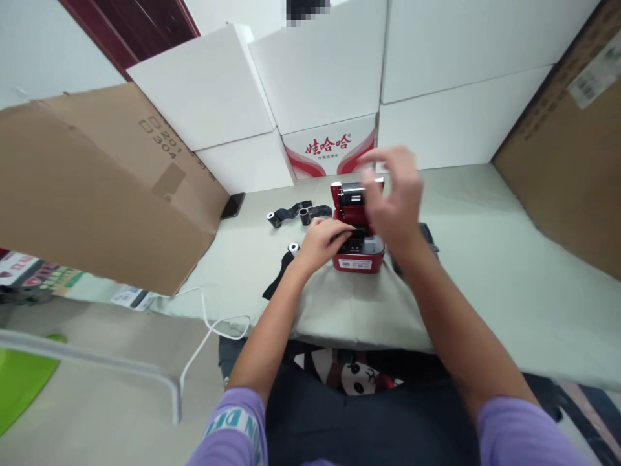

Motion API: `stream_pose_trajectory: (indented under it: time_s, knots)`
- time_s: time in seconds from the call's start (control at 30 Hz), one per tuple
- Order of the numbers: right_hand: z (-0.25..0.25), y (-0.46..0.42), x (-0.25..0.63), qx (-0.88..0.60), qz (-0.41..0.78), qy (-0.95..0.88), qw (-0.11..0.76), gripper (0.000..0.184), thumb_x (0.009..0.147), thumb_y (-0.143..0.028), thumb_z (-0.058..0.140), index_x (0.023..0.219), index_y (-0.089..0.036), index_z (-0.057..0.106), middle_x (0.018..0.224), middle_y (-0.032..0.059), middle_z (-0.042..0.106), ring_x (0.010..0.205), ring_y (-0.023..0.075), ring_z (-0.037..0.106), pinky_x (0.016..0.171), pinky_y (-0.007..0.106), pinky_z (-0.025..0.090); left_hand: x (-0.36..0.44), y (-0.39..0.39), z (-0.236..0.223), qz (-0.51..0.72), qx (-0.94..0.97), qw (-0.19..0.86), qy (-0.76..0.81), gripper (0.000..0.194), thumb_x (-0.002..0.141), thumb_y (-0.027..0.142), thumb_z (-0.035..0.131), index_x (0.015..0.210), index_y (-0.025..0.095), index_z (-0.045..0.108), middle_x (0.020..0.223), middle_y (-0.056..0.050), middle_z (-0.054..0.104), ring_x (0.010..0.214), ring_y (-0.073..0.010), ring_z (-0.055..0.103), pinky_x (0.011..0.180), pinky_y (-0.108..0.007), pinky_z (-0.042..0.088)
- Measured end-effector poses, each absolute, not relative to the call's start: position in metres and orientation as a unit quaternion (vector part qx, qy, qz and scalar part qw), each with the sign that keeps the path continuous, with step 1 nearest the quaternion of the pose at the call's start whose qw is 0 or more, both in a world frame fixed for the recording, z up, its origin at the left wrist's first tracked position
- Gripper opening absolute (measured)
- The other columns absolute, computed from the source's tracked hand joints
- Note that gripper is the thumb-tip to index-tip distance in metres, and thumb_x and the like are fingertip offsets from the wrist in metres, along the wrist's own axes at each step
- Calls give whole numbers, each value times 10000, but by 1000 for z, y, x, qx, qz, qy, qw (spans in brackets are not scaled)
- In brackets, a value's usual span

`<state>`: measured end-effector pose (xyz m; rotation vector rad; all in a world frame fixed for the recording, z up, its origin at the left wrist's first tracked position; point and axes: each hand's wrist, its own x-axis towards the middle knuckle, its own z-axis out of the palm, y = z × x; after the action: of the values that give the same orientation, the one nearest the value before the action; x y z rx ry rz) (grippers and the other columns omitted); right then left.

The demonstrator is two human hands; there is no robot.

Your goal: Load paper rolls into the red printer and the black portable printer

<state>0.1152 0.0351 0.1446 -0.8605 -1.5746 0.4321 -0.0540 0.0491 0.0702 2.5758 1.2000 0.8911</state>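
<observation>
A small red printer-like machine [359, 263] stands on the cloth-covered table with its lid [358, 194] raised; a dark roller shows inside the lid. My left hand [323, 241] reaches into the machine from the left, thumb and fingers pinched over its black inner part. Whatever lies between those fingertips is hidden. Above the machine's right side hangs my right hand [395, 194], smeared by motion, with its fingers bent and apart and nothing visible in them. Left of the machine lie small rolls with black film: one roll [273, 220], an upright black-wrapped core [305, 216] and another roll [293, 248].
White boxes [315, 77] are stacked behind the table. Brown cardboard panels stand at the left [107, 188] and right [572, 142]. A phone [233, 206] lies by the left panel. Dark objects [427, 237] sit behind my right forearm. A white cable [206, 317] hangs off the front edge.
</observation>
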Motion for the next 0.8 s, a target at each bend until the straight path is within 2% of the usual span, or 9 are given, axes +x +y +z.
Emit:
stream_pose_trajectory:
  time_s: [0.07, 0.13, 0.3, 0.4, 0.5, 0.57, 0.67, 0.73, 0.8]
  knots:
    - [129, 71, 150, -454, 168, -614, 624, 384, 957, -482, 499, 1249, -259, 612, 1317, 99, 640, 1381, 272, 470, 1207, 514, 321, -48, 46, 66, 351, 848, 75, 389, 259, 1039, 357, 510, 1094, 246, 738, 1075, -37, 794, 989, -189, 702, 1005, -421, 443]
    - [105, 93, 169, -493, 237, -601, 583, 422, 940, -513, 511, 1260, -258, 616, 1272, 86, 671, 1341, 272, 515, 1168, 494, 371, -44, 44, 62, 404, 832, 61, 375, 200, 1021, 320, 564, 1054, 241, 744, 1024, -22, 799, 975, -181, 688, 998, -406, 432]
    - [74, 86, 175, -509, 303, -630, 503, 335, 891, -436, 491, 954, -212, 732, 1011, 58, 737, 1070, 257, 647, 1068, 438, 472, -41, 42, 55, 482, 796, 24, 365, 194, 1003, 347, 603, 984, 266, 778, 1152, -39, 770, 1141, -216, 601, 1042, -420, 420]
    - [71, 68, 173, -514, 307, -657, 458, 308, 779, -287, 525, 988, -228, 745, 1184, 59, 711, 1208, 273, 609, 1124, 450, 443, -42, 42, 50, 516, 776, 25, 363, 253, 999, 432, 590, 968, 294, 800, 1285, -50, 711, 1223, -240, 537, 1095, -454, 406]
    - [63, 60, 168, -532, 324, -631, 463, 612, 705, -223, 558, 1309, -279, 638, 1484, 58, 559, 1427, 278, 469, 1224, 472, 347, -41, 44, 44, 539, 755, 81, 365, 320, 1001, 515, 552, 1045, 307, 792, 1386, -50, 645, 1309, -250, 496, 1165, -477, 368]
    - [54, 59, 161, -543, 367, -583, 481, 755, 709, -227, 557, 1459, -292, 510, 1578, 60, 476, 1483, 269, 418, 1252, 477, 311, -39, 47, 38, 554, 719, 158, 388, 370, 1044, 486, 463, 1229, 298, 723, 1461, -61, 587, 1376, -243, 477, 1193, -472, 361]
    - [43, 57, 149, -540, 406, -513, 529, 814, 730, -248, 539, 1532, -273, 408, 1622, 56, 436, 1507, 248, 400, 1263, 458, 303, -35, 56, 29, 538, 652, 310, 435, 474, 1048, 301, 389, 1517, 295, 459, 1579, -73, 479, 1466, -235, 436, 1193, -451, 391]
    - [37, 55, 143, -540, 409, -479, 558, 815, 739, -257, 535, 1540, -281, 388, 1620, 39, 446, 1495, 238, 419, 1259, 457, 317, -34, 62, 25, 512, 628, 384, 442, 631, 985, 190, 409, 1596, 304, 297, 1627, -65, 425, 1510, -230, 399, 1203, -442, 396]
    - [34, 53, 140, -537, 412, -462, 573, 809, 746, -260, 533, 1540, -303, 383, 1601, 24, 476, 1462, 231, 464, 1239, 460, 357, -33, 65, 24, 503, 621, 418, 433, 742, 925, 125, 417, 1618, 302, 217, 1649, -59, 397, 1537, -214, 367, 1223, -430, 385]
